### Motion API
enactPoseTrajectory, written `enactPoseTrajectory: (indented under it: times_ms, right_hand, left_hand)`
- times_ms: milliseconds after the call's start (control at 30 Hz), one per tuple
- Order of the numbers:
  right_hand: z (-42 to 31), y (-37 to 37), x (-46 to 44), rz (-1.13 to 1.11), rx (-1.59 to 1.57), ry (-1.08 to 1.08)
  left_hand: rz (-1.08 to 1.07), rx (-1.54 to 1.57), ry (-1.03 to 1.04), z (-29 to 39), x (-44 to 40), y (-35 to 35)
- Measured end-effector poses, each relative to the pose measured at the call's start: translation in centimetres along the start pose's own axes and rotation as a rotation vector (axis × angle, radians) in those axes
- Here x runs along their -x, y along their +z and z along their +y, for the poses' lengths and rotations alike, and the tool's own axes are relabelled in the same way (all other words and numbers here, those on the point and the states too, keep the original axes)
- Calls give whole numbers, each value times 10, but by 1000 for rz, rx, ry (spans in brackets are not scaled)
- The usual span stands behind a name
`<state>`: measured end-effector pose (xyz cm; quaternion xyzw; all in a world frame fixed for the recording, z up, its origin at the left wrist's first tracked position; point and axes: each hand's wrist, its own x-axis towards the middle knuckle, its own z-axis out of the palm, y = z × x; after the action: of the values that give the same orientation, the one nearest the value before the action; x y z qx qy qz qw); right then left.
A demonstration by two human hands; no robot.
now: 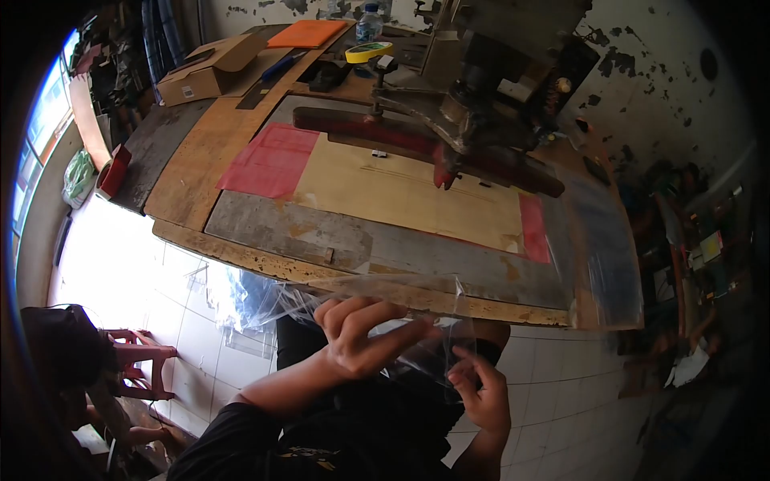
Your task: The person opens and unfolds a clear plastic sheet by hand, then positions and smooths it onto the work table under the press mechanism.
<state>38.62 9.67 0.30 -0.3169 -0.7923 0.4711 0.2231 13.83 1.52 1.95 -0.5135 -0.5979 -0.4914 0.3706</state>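
Note:
Low in front of my lap, just below the wooden table edge, clear plastic film [429,353] stretches between my two hands. My left hand [361,335] has its fingers bent around the film, and more of it trails off to the left. On the other side, my right hand [483,394] pinches the film near the thumb, with the index finger pointing up and left. Beyond the hands, a tan sheet [377,186] with red ends [271,160] lies flat on a grey board [281,220]. The film's exact edges are hard to make out.
A heavy press with a dark red bar [337,124] stands over the tan sheet. Behind are a cardboard box [186,84], orange folder [307,34], yellow tape roll [369,52] and water bottle [369,27]. Left are a red stool [144,362] and another person [148,437].

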Motion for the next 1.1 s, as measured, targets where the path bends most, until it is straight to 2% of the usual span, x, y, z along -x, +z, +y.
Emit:
enactPoseTrajectory:
  times_ms: [33,100,133,200,233,300,333,367,433,600,933,1000,1067,1100]
  right_hand:
    - [-1,-3,0,0,1,-1]
    - [-5,-13,-1,-122,54,86]
    - [-8,-17,-4,-123,53,86]
    - [-15,-23,-15,-4,168,-166]
    - [-23,-24,-20,-3,164,-168]
    - [-42,-27,-30,292,283,-457]
    - [-53,-21,-34,353,188,-524]
    - [-59,-19,-39,359,188,-523]
    - [-71,-17,-48,244,317,-653]
    - [-86,-7,-62,168,260,-633]
    - [-88,-2,-68,205,251,-581]
    - [-88,-1,-68,221,131,-452]
    - [-86,-2,-72,237,121,-444]
    - [-85,-4,-73,250,106,-435]
  left_hand:
    - [1,0,0,0,1,2]
    - [91,-14,200,-3,-7,5]
    - [-104,52,283,-7,-17,-4]
    - [-188,123,302,-11,-22,-3]
    - [-270,198,320,-13,-24,-3]
    - [-250,233,299,-9,-31,-1]
    - [-275,251,289,-8,-30,0]
    - [-301,269,280,-7,-30,0]
    - [-308,280,296,-5,-31,-1]
    - [-383,307,281,-6,-30,-5]
    - [-410,320,265,-11,-37,-4]
    - [-403,338,272,-11,-38,-4]
    - [-446,358,132,-10,-40,-7]
    - [-445,360,132,-11,-41,-9]
